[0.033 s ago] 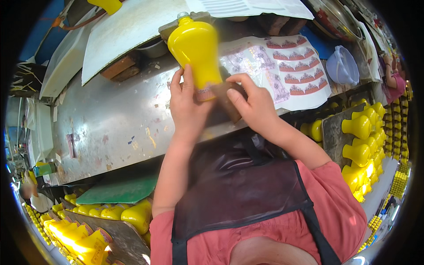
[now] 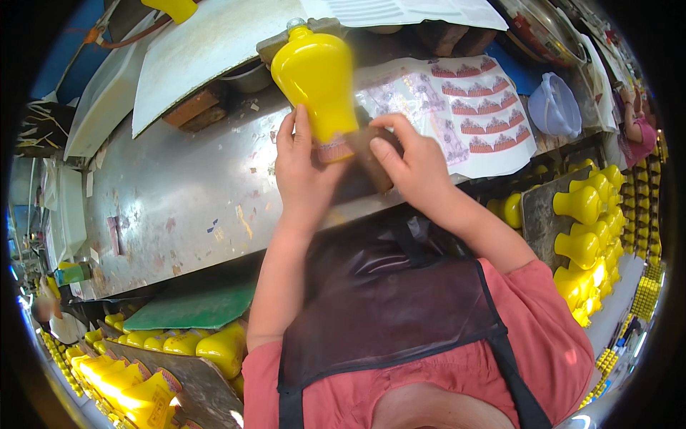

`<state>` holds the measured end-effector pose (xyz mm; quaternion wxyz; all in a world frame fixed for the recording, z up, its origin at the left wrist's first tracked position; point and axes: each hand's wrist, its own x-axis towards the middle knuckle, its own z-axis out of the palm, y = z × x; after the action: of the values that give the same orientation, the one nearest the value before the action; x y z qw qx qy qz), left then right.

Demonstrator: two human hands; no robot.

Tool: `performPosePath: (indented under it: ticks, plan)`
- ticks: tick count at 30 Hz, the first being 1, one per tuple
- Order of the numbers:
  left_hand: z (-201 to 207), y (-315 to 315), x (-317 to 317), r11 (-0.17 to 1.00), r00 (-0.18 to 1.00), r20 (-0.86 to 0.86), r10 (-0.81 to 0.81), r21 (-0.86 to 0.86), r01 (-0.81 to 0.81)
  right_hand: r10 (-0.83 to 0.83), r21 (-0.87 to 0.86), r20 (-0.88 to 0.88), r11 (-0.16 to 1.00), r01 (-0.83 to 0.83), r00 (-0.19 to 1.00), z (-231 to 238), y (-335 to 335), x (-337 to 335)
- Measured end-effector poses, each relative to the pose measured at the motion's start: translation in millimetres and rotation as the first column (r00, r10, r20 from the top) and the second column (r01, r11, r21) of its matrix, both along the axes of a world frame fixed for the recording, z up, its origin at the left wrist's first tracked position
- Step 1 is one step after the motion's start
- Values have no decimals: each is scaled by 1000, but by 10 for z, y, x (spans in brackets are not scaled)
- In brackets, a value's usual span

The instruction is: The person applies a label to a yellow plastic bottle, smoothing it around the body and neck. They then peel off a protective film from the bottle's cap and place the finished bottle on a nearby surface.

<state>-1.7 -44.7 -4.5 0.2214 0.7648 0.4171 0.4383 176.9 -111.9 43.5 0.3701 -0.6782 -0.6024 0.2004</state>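
A glossy yellow vase (image 2: 312,75) lies on its side at the table's far edge, its neck against a dark, worn block (image 2: 269,50). A pink patterned band (image 2: 334,149) circles its base, which faces me. My left hand (image 2: 306,168) is closed on the base's left side, fingers along the yellow wall. In my right hand (image 2: 414,157) is a flat brown scraper-like piece (image 2: 373,163), pinched between thumb and fingers. Its left edge is beside the band, blurred; whether it touches cannot be told. To the right lies a sheet of pink band decals (image 2: 493,114).
A pale blue bucket (image 2: 554,107) stands right of the decals. Yellow vases (image 2: 579,204) crowd a board at right, with more vases (image 2: 136,382) at lower left. The metal table (image 2: 186,207) bears paper scraps. A white board (image 2: 214,50) rests on bricks (image 2: 196,107) behind.
My right hand and the brown piece have shifted slightly right, away from the vase's base. The pink band shows a little more. My left hand and the vase stay nearly still.
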Motion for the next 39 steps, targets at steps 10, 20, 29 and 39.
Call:
performPosePath:
  ticks: [10,20,29,39]
  plan:
    - [115,-107,114,909,925,377,43,-399,120,220,175,249,948,-267,943,190,435,263]
    - [38,-91,100,908,920,389,41,-399,128,214,330,392,875,-354,895,103,566,271]
    - [-6,-121,53,894,935,354,-13,-415,169,300,255,652,779,-573,697,503,664,85]
    - [-20,-73,10,965,965,258,-38,-241,103,341,171,690,781,-601,639,573,573,-49]
